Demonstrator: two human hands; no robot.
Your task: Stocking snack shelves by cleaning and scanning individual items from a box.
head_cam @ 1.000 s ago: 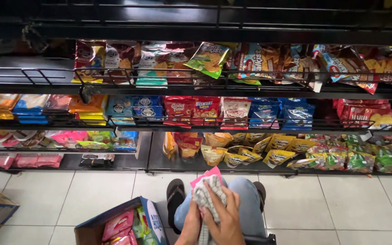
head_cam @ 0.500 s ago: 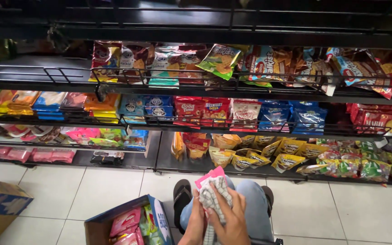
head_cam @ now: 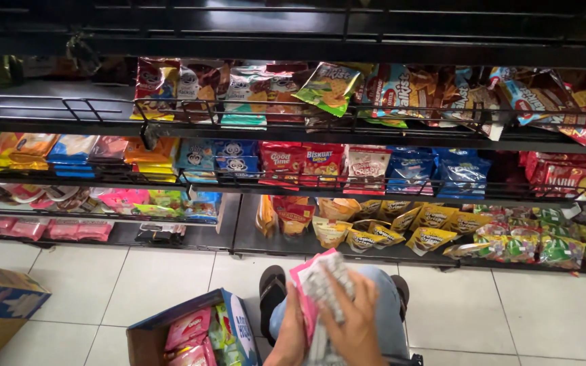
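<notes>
Both hands [head_cam: 337, 318] grip pink snack packs [head_cam: 317, 285] w/ fingers wrapped; open box [head_cam: 228, 318] left, shelves [head_cam: 293, 129] ahead.

One head-worn view — looking down and forward at snack shelves [head_cam: 293, 169] — hands close below

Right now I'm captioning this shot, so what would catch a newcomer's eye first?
The dark shelves crammed with bright snack bags fill the upper view. Below, both hands, left hand and right hand, hold a stack of packets above an open box on the tiled floor.
</notes>
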